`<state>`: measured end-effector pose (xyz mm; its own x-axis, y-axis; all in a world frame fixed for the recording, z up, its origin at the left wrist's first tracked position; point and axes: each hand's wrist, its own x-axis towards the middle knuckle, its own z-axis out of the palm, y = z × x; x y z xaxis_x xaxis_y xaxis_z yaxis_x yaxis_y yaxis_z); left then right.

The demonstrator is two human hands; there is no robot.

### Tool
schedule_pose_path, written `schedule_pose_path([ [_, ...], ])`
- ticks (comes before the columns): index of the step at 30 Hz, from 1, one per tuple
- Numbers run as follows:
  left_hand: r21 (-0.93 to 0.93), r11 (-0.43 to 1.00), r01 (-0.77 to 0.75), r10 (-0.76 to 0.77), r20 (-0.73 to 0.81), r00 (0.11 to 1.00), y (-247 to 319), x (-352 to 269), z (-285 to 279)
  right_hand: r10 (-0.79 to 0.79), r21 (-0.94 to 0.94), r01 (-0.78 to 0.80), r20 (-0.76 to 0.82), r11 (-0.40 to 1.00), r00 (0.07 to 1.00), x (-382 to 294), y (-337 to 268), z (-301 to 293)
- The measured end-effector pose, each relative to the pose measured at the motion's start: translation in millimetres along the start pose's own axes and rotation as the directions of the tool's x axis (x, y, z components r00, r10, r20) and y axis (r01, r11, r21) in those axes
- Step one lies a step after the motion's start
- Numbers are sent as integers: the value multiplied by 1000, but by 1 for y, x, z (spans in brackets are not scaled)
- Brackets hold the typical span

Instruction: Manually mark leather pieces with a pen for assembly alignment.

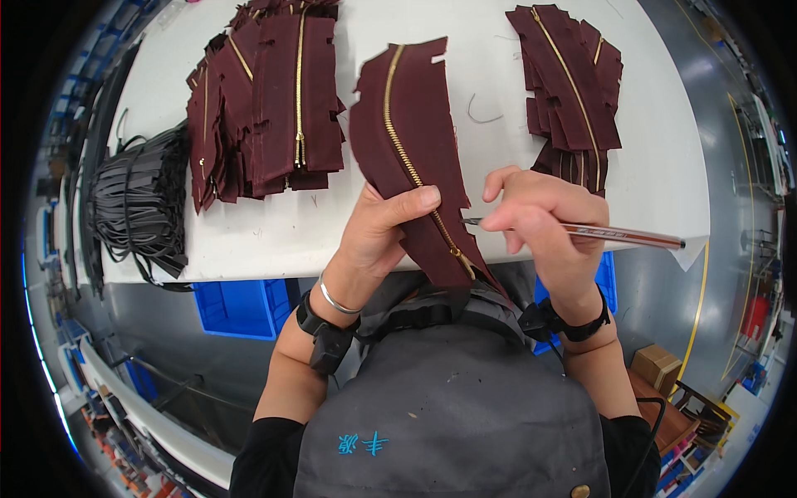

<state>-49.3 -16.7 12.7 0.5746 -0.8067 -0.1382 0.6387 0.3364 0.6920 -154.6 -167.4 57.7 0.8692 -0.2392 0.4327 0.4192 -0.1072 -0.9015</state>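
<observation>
My left hand (380,224) grips a maroon fabric panel (423,118) with a brass zipper down its length, thumb laid over the teeth. The zipper's slider (458,253) sits near the panel's lower end, which hangs past the table edge over my apron. Between the fingers of my right hand (548,218) is a slim pen-like tool (622,234) with a brown barrel. Its dark tip lies at the panel's right edge, beside a small notch; whether it touches the cloth I cannot tell.
A large pile of similar zippered panels (274,99) lies at the left, a smaller pile (570,93) at the right. A bundle of black straps (140,199) rests by the left edge of the white table (436,18). Below stands a blue bin (236,308). A loose thread (482,118) curls near the middle.
</observation>
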Motion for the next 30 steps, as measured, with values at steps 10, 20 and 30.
schedule_pose_path([
  [10, 342, 906, -250, 266, 2, 964, 18, -3, 6, 53, 139, -50, -19, 989, 998, -9, -1, -10],
  [20, 296, 925, -238, 266, -59, 962, 9, -3, -1, -105, -535, 125, 67, 836, 992, -14, 14, -1],
  [30, 327, 891, -316, 338, -11, 941, 13, -4, -4, -106, -527, 121, 57, 841, 993, -12, 14, -5],
])
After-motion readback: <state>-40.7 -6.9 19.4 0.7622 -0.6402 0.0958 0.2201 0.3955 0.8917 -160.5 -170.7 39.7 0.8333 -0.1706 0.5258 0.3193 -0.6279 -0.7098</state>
